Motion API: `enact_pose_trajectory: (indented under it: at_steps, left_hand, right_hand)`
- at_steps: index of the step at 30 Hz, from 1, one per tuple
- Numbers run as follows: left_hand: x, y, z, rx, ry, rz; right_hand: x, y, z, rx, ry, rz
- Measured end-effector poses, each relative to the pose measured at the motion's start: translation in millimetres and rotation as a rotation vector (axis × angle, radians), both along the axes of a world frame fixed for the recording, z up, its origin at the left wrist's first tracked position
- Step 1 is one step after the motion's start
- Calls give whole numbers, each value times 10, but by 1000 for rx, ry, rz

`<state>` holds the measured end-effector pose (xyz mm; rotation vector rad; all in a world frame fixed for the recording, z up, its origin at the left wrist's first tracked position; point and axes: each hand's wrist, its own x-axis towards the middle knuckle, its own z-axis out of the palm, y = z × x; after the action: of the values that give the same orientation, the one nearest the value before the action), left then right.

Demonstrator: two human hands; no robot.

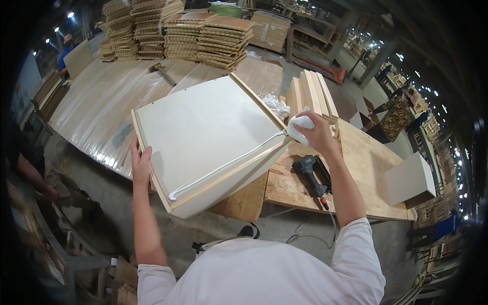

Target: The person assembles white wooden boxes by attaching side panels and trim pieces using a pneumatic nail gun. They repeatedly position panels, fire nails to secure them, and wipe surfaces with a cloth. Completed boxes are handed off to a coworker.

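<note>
The white panel point(203, 129) lies flat in front of me, a smooth, matte square board edged with a thin pale wooden frame point(256, 99), and a thick white bead of glue point(223, 165) runs in a raised line along its near edge, curling at the lower corner. My right hand point(317, 134) has its grip clenched round a soft white glue bottle point(300, 127), its tip at the panel's right corner where the bead begins. My left hand point(141, 165) lies with its grip released, fingers flat against the panel's left edge. The panel rests across a glossy pale tabletop point(96, 109) and a rough plywood sheet point(361, 168). On the plywood, just beside my right forearm, lies a dark nail gun point(311, 170). Upright wooden slats point(312, 94) stand behind the bottle, and ridged stacks of board point(203, 38) sit at the far end.
</note>
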<state>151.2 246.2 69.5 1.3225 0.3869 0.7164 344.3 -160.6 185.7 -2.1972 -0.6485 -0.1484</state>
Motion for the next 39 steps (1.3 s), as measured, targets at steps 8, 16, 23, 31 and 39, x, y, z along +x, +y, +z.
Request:
enact_pose_trajectory:
  at_steps: [8, 16, 23, 31, 39]
  left_hand:
    - [-8, -30, 37, 77, 61, 21]
    - [-109, 175, -6, 75, 128, -31]
    - [6, 156, 109, 210, 172, 10]
    - [-86, 214, 257, 408, 467, 10]
    - [-27, -262, 746, 1309, 720, 385]
  right_hand:
    - [468, -296, -1247, 1262, 398, -250]
    - [996, -20, -2535, 1508, 1133, -281]
    - [1504, -288, -2166, 463, 127, -216]
    - [2525, -1469, -670, -263, -401, -750]
    - [2572, -2062, -529, -174, -119, -555]
